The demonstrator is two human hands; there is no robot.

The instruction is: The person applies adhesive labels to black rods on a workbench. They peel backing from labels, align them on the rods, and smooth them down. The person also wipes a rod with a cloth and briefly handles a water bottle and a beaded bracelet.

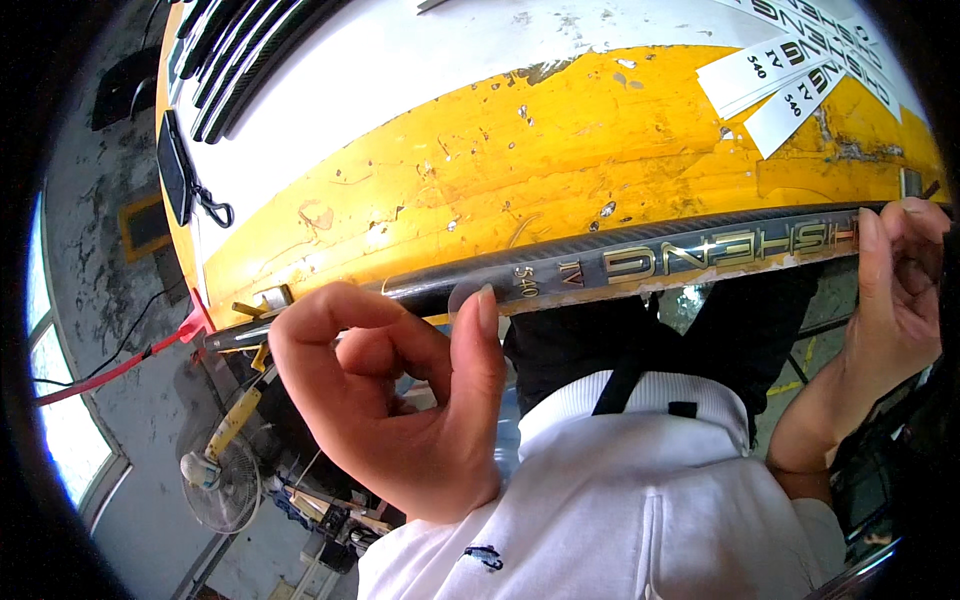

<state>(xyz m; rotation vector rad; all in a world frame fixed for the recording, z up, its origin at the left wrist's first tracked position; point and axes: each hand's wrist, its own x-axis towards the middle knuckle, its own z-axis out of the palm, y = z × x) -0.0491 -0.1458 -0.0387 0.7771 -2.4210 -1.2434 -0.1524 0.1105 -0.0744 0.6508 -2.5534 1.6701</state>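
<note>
A long black carbon-fibre rod [600,234] lies along the near edge of the yellow table. Against its near side runs a clear decal strip [590,285] with gold and dark lettering. My left hand [390,400] is curled, its thumb tip on the strip's left end and its index finger bent over by the rod. The strip's right end is between the thumb and fingers of my right hand [895,280], which is closed in a pinch. Between the hands the strip stretches nearly straight.
White printed decal sheets [780,85] lie at the table's [420,190] far right. Several black rods [250,65] rest on white covering at the far left, with a black flat case and clip [178,170] nearby. A fan [220,480] and a red cable [120,360] are beyond the left edge.
</note>
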